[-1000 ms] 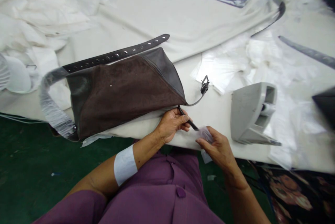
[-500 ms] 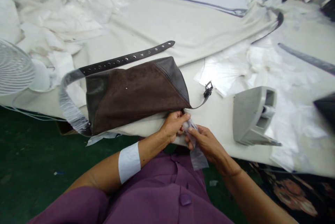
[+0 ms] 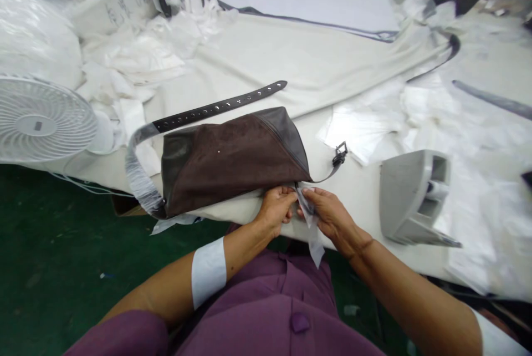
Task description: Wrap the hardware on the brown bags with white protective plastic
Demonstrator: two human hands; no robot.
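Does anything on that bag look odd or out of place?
One small thing: a white speck on the brown suede of the bag. It stands out sharply against the dark nap, though it is too small to tell whether it is lint, a mark or a stud.

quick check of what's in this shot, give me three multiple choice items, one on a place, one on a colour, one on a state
1. Where is the white fan relative to the brown suede bag?
A) to its left
B) on top of it
C) to its right

2. What colour is the person's top?
A) green
B) white
C) purple

3. What state is the clear plastic sheet in?
A) lying flat, away from the hands
B) pinched in the right hand
C) wrapped around the fan

1: A, the fan stands at the left of the view.
2: C, purple fabric fills the bottom of the view.
3: B, the right hand's fingers pinch it, close to the left hand.
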